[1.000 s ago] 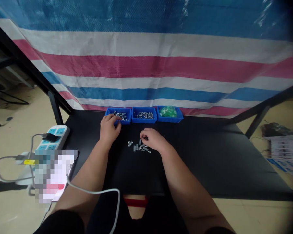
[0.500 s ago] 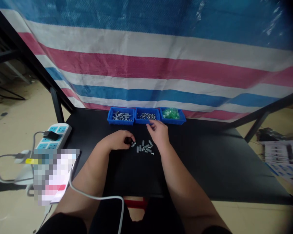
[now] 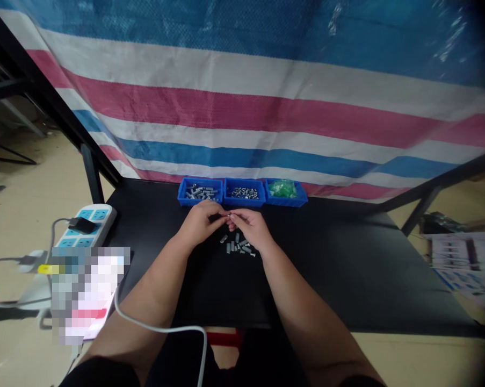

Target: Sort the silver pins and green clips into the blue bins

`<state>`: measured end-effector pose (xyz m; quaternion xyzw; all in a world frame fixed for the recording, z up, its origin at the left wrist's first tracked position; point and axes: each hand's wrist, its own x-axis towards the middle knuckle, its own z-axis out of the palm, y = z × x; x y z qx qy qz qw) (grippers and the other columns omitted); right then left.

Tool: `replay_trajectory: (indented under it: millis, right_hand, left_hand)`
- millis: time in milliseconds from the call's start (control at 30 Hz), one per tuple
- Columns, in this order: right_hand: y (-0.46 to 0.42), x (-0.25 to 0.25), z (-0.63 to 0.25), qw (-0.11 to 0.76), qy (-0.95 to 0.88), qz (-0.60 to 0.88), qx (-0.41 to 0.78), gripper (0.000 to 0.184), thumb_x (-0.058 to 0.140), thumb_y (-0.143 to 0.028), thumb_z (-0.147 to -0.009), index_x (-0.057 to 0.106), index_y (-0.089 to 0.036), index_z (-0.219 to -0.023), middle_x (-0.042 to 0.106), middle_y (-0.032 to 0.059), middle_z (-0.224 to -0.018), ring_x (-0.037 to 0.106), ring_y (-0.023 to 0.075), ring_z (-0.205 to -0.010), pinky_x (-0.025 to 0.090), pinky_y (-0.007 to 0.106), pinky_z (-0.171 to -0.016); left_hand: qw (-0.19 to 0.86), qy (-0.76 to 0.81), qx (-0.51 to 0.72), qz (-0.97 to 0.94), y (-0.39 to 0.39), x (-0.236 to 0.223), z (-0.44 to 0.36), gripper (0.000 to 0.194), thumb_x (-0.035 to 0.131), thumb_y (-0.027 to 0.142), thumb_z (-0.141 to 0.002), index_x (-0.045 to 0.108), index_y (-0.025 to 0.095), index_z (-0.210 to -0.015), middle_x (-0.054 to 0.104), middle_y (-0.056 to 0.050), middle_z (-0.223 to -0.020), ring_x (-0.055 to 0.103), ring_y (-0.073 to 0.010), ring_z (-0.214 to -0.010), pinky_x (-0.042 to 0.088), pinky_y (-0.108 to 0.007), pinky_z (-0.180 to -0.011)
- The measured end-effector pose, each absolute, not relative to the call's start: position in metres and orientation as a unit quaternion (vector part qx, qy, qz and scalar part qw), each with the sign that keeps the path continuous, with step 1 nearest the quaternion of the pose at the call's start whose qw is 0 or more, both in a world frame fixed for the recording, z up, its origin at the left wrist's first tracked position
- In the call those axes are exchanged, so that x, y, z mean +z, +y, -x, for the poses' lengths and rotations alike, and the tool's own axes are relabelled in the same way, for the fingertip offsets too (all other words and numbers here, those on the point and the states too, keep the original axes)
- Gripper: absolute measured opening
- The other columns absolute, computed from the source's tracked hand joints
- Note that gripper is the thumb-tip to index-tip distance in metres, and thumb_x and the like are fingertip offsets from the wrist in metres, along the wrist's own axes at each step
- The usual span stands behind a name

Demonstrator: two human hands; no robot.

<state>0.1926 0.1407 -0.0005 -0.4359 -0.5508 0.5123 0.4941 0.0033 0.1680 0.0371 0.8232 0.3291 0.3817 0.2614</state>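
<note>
Fingertip to fingertip, my left hand [image 3: 203, 223] and my right hand [image 3: 252, 227] meet just in front of the blue bins. Both are closed in a pinch. A tiny shiny metal piece [image 3: 229, 216] shows between the fingertips, too small to name, and the fingers hide most of it. Under my hands lies a loose group of short metal cylinders [image 3: 233, 246], with a screw [image 3: 252, 254] at its right end. One cylinder [image 3: 223, 239] lies a little apart, near my left hand.
Three blue bins stand along the back: metal cylinders in the left bin [image 3: 200, 203], small screws in the middle bin [image 3: 244, 203], a green bagged material in the right bin [image 3: 286, 202]. A power strip [image 3: 109, 217], a blurred-out screen [image 3: 93, 301] and a white cable [image 3: 157, 326] are at left.
My right hand has come back from the middle bin and moved left. My left hand has risen away from the lone cylinder to meet it, and their fingertips now touch.
</note>
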Motion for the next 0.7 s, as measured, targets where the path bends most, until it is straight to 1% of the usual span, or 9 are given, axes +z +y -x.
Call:
replay_trajectory:
  millis: [67, 133, 233, 300, 333, 400, 500, 633, 700]
  right_hand:
    - [0.142, 0.003, -0.198, 0.487, -0.54, 0.443, 0.524, 0.037, 0.076, -0.052, -0.077, 0.07, -0.018, -0.09, 0.072, 0.0023, -0.074, 0.068, 0.0149, -0.063, 0.06, 0.031, -0.063]
    - [0.142, 0.01, -0.203, 0.499, -0.544, 0.463, 0.49, 0.035, 0.079, -0.05, -0.074, 0.069, -0.018, -0.085, 0.071, 0.0019, -0.071, 0.067, 0.0148, -0.06, 0.06, 0.031, -0.06]
    - [0.143, 0.024, -0.21, 0.626, -0.52, 0.503, 0.291, 0.028, 0.075, -0.045, -0.08, 0.069, -0.019, -0.092, 0.072, 0.0033, -0.08, 0.069, 0.0156, -0.065, 0.062, 0.033, -0.068]
    - [0.146, 0.029, -0.215, 0.696, -0.481, 0.515, 0.139, 0.027, 0.071, -0.042, -0.085, 0.068, -0.02, -0.1, 0.073, 0.0059, -0.091, 0.071, 0.018, -0.076, 0.062, 0.037, -0.078]
    - [0.147, 0.029, -0.218, 0.7, -0.473, 0.526, 0.093, 0.028, 0.069, -0.042, -0.086, 0.068, -0.02, -0.103, 0.073, 0.0073, -0.095, 0.072, 0.0196, -0.081, 0.061, 0.038, -0.082]
    - [0.151, 0.026, -0.223, 0.646, -0.494, 0.577, 0.078, 0.034, 0.067, -0.041, -0.086, 0.067, -0.018, -0.111, 0.074, 0.0088, -0.098, 0.073, 0.0215, -0.085, 0.06, 0.039, -0.084]
    - [0.15, 0.019, -0.231, 0.471, -0.56, 0.67, 0.125, 0.042, 0.07, -0.037, -0.082, 0.066, -0.017, -0.119, 0.076, 0.0066, -0.088, 0.072, 0.0204, -0.078, 0.058, 0.035, -0.082]
    - [0.137, 0.021, -0.238, 0.297, -0.613, 0.713, 0.164, 0.027, 0.071, -0.04, -0.079, 0.072, -0.022, -0.1, 0.074, 0.0011, -0.075, 0.069, 0.0178, -0.07, 0.052, 0.028, -0.07]
    - [0.131, 0.024, -0.24, 0.238, -0.637, 0.701, 0.217, 0.021, 0.073, -0.039, -0.077, 0.072, -0.024, -0.092, 0.073, -0.0005, -0.073, 0.068, 0.0164, -0.067, 0.049, 0.026, -0.064]
  left_hand:
    - [0.265, 0.323, 0.367, -0.831, 0.168, 0.036, -0.003, 0.013, 0.063, 0.031, -0.091, 0.073, 0.022, -0.094, 0.073, -0.006, -0.092, 0.068, -0.0198, -0.089, 0.051, -0.033, -0.084]
    - [0.276, 0.342, 0.327, -0.837, 0.168, 0.034, -0.001, 0.017, 0.065, 0.032, -0.088, 0.071, 0.023, -0.101, 0.072, -0.004, -0.091, 0.067, -0.0184, -0.083, 0.051, -0.03, -0.077]
    - [0.287, 0.375, 0.229, -0.851, 0.169, 0.03, 0.002, 0.037, 0.077, 0.04, -0.076, 0.07, 0.023, -0.108, 0.07, -0.002, -0.085, 0.065, -0.018, -0.073, 0.048, -0.028, -0.066]
    - [0.293, 0.377, 0.169, -0.862, 0.169, 0.026, 0.003, 0.041, 0.081, 0.043, -0.07, 0.072, 0.024, -0.105, 0.07, -0.001, -0.083, 0.065, -0.0183, -0.071, 0.046, -0.027, -0.064]
    - [0.296, 0.374, 0.149, -0.866, 0.169, 0.025, 0.003, 0.039, 0.081, 0.043, -0.069, 0.073, 0.025, -0.102, 0.07, -0.001, -0.082, 0.065, -0.0183, -0.07, 0.046, -0.027, -0.064]
    - [0.301, 0.372, 0.125, -0.869, 0.168, 0.022, 0.002, 0.033, 0.081, 0.041, -0.069, 0.075, 0.026, -0.098, 0.071, 0.0, -0.082, 0.065, -0.0179, -0.069, 0.045, -0.027, -0.063]
    - [0.311, 0.36, 0.109, -0.872, 0.167, 0.022, 0.001, 0.023, 0.078, 0.034, -0.07, 0.076, 0.026, -0.092, 0.072, 0.0, -0.078, 0.065, -0.017, -0.066, 0.043, -0.026, -0.06]
    - [0.325, 0.351, 0.126, -0.869, 0.168, 0.029, 0.005, 0.018, 0.071, 0.024, -0.073, 0.076, 0.024, -0.091, 0.071, 0.001, -0.072, 0.064, -0.0158, -0.062, 0.044, -0.025, -0.058]
    - [0.3, 0.38, 0.193, -0.853, 0.171, 0.032, 0.009, 0.019, 0.067, 0.024, -0.077, 0.075, 0.024, -0.094, 0.072, 0.0, -0.075, 0.065, -0.0164, -0.065, 0.047, -0.026, -0.061]
